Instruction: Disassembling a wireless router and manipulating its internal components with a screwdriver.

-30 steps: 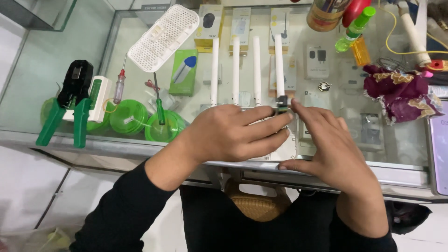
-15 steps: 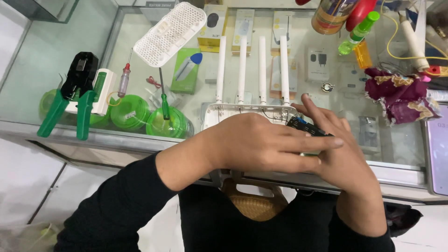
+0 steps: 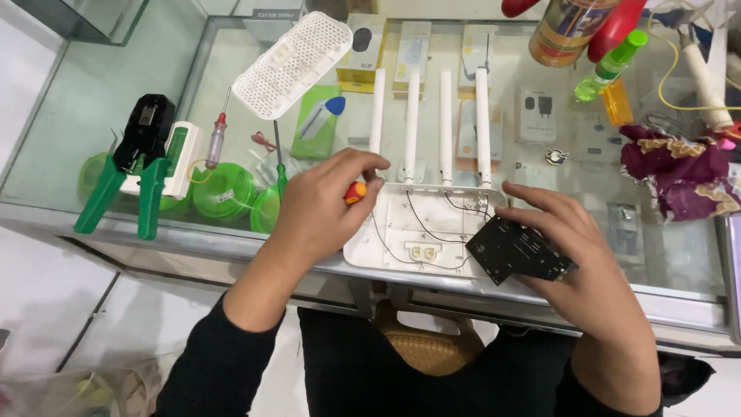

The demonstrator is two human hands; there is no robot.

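Left hand (image 3: 320, 212) clenched around a red-handled screwdriver (image 3: 354, 192) beside the opened white router shell (image 3: 401, 239); right hand (image 3: 575, 255) grasping the black circuit board (image 3: 515, 251).

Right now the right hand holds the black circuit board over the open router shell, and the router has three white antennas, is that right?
Not quite: the head view shows four white antennas, not three. The rest stands: the right hand holds the black circuit board at the edge of the open router shell.

Screwdriver (image 3: 355, 191) mostly hidden in left hand (image 3: 320, 212); bottles (image 3: 571, 27) cut by top edge.
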